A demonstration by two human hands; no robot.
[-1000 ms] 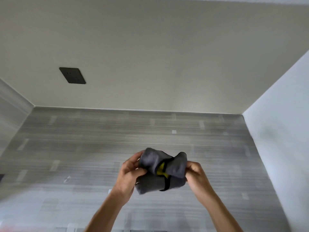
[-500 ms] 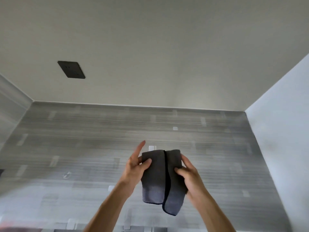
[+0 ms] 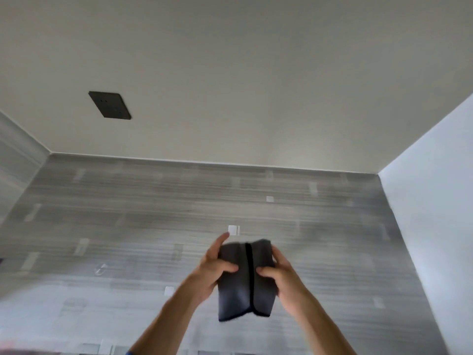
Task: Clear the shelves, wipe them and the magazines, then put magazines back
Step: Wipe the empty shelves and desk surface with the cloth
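- Both forearms come up from the bottom edge, angled inward, and meet just below and right of frame centre.
- Left hand [image 3: 213, 267]: thumb lies across the front of the cloth [image 3: 244, 280] at mid-height, fingers go behind its left edge, index tip sticks up past the top-left corner. Pinch grip on the left half.
- Right hand [image 3: 280, 278]: thumb presses on the front of the right half just beside the centre seam, fingers wrap behind the right edge. Same kind of pinch grip.
- The cloth is dark grey, folded double, with a black edge running vertically down the middle between the two thumbs. It is held up in the air in front of the camera, its lower part hanging free below both hands.
- Behind the hands is a grey streaked wall [image 3: 153, 226] with small pale rectangular patches; a white patch [image 3: 234, 230] sits just above the left index tip.
- Above that is a pale flat surface [image 3: 243, 85] with a dark square plate [image 3: 110, 105] at upper left. White panel [image 3: 435, 201] on the right.
- No magazines or shelves are in view.
- Image is motion-blurred, so finger detail behind the cloth can't be told.
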